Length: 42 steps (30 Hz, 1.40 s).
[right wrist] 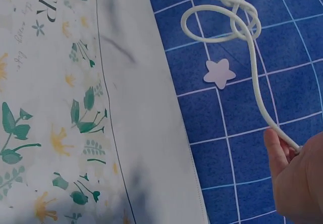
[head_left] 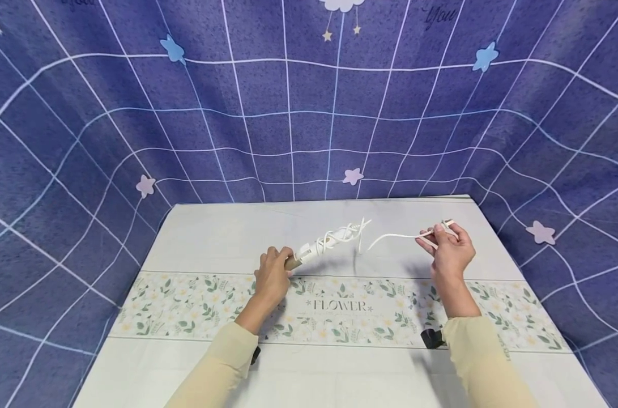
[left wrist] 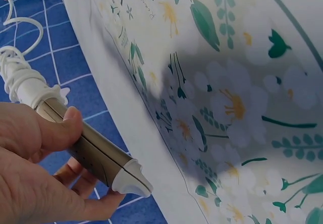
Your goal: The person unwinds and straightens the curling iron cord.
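A white and bronze hair straightener (left wrist: pixel 103 146) is held up over the table by my left hand (head_left: pixel 274 275). In the left wrist view, that hand's thumb and fingers grip the bronze barrel near its white tip. White cord (right wrist: pixel 254 77) is wound in loose loops around the handle (head_left: pixel 327 240). From those loops a free length crosses to my right hand (head_left: pixel 451 253), whose fingers pinch it together with a folded part of the cord. The cord's far end is partly hidden by the right fingers, and the plug cannot be made out clearly.
The table (head_left: pixel 339 368) has a white cover with a floral band marked FLOWER. Blue-purple curtain cloth (head_left: pixel 309 130) with a grid and stars hangs behind it and at both sides. A dark wrist-worn device (head_left: pixel 432 338) shows by the right sleeve.
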Tool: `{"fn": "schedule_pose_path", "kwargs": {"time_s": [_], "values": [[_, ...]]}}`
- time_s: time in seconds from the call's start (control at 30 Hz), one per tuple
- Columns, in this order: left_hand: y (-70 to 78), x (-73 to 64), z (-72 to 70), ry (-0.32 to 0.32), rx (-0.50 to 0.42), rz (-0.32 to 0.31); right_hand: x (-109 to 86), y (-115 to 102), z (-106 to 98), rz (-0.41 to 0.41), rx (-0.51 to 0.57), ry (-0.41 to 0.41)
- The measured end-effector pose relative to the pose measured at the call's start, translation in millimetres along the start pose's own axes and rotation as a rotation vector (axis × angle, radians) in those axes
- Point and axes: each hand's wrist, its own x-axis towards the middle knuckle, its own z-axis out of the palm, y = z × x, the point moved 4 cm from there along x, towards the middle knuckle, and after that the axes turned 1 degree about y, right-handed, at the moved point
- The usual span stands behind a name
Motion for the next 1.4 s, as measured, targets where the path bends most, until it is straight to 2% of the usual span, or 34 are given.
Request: {"fn": "schedule_pose_path", "kwargs": {"time_s": [0.3, 0.6, 0.8, 0.97, 1.13, 1.4], "values": [[-0.8, 0.3, -1.7, 0.039, 0.016, 0.023, 11.7, 1, -6, 0.058, 0.029, 0.036], [-1.7, -1.5, -2.4, 0.061, 0.025, 0.108, 21.3, -3, -9, 0.039, 0.134, 0.056], [-8.5, -3.2, -2.4, 0.054, 0.034, 0.167, 25.9, -11, -10, 0.003, 0.21, 0.08], [-15.2, -1.6, -2.0, 0.075, 0.067, 0.198, 29.6, -14, -11, -0.021, 0.249, 0.091], [-20.6, 0.3, -1.9, 0.093, 0.094, 0.194, 31.9, -16, -11, -0.048, 0.296, 0.106], [-29.5, 2.5, -6.9, 0.125, 0.116, 0.144, 34.3, -24, -14, -0.111, 0.34, 0.135]]}}
